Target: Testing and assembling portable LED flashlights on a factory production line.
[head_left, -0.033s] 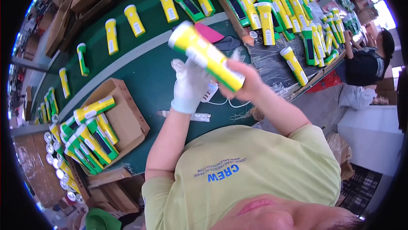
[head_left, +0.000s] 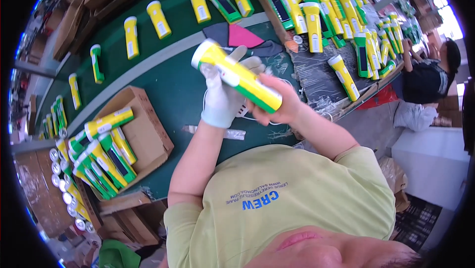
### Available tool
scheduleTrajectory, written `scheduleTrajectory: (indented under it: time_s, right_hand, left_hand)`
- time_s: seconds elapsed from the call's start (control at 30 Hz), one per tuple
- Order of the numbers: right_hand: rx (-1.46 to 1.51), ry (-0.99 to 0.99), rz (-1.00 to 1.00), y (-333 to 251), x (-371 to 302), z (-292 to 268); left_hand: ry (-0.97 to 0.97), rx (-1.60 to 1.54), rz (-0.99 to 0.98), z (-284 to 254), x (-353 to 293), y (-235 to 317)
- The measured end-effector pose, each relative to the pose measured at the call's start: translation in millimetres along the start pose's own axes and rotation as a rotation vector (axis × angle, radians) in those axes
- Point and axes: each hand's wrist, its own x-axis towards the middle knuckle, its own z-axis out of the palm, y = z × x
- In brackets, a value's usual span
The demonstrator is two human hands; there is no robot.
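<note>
A yellow and green flashlight (head_left: 242,76) with a white head is tilted across the middle, its head at the upper left. My bare right hand (head_left: 279,100) is closed round its lower end. A white glove covers my left hand (head_left: 221,95), which cradles the flashlight near its head, thumb on one side and fingertips showing past the far side. The palm is partly hidden behind the flashlight. Beneath the hands, a white device with a cable lies partly covered on the green table. A pink and grey cloth (head_left: 245,36) lies just beyond.
An open cardboard box (head_left: 157,137) at left holds several flashlights. More stand in a curved row on a green belt (head_left: 111,40). Many are heaped on the plastic-covered surface (head_left: 309,77) at right, where another person (head_left: 428,77) sits. A clear strip (head_left: 235,134) lies near my left forearm.
My left hand has come up against the flashlight, and its fingertips now show past the far side. The flashlight has shifted slightly down and left, uncovering more of the cloth.
</note>
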Motion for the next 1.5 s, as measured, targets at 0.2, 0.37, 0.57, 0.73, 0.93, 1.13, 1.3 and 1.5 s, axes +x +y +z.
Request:
scheduleTrajectory:
  time_s: [0.2,0.37,0.57,0.73,0.93,1.13,1.3,1.5]
  right_hand:
    - [-0.771,0.037,-0.054,20,8,0]
    - [-0.777,0.219,-0.184,24,0,18]
    - [-1.150,-0.188,-0.119,-63,-36,4]
    - [-1.119,0.855,-0.903,-177,-79,-11]
    - [-2.010,1.519,-0.336,-243,-56,-36]
    - [-1.990,1.565,-0.356,-264,-42,-86]
    - [-1.974,1.527,-0.525,-263,-36,-86]
    - [-1.846,1.554,-0.717,-287,-22,-103]
  left_hand:
    - [0.090,0.026,0.068,3,9,4]
    - [0.103,0.059,0.082,8,7,3]
    - [-0.098,0.545,0.183,-1,-18,6]
    - [0.129,0.617,0.158,-23,-17,15]
    - [0.137,0.596,0.081,-27,0,12]
    - [0.205,0.620,0.028,-36,7,10]
    - [0.269,0.651,-0.007,-40,22,14]
    - [0.277,0.682,-0.107,-35,64,5]
